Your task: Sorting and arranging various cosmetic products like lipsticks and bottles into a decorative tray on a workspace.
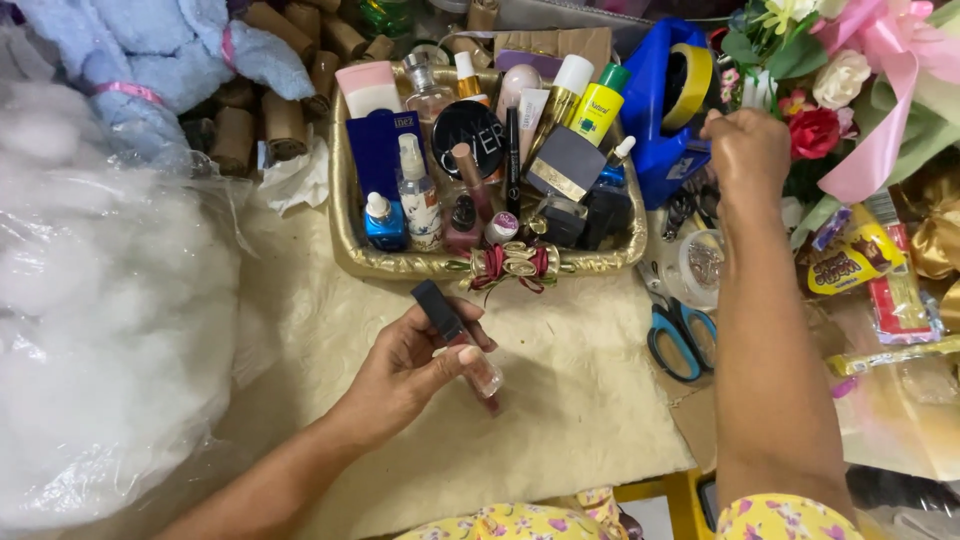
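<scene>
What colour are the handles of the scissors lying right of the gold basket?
Blue handles on the scissors, clearest in the head view, beside the right forearm.

A cream textured mat (560, 400) covers the work surface. White stuffing in clear plastic (100, 320) crowds its left edge; cardboard tubes (280, 120) line the far-left corner.

My right hand (745, 150) covers whatever my fingers touch by the blue container (660, 100). Bouquet (860, 70) and white stuffing bag (100, 330) cut off at frame edges. Bottles at the gold basket's (345, 200) back overlap, partly hidden.
</scene>
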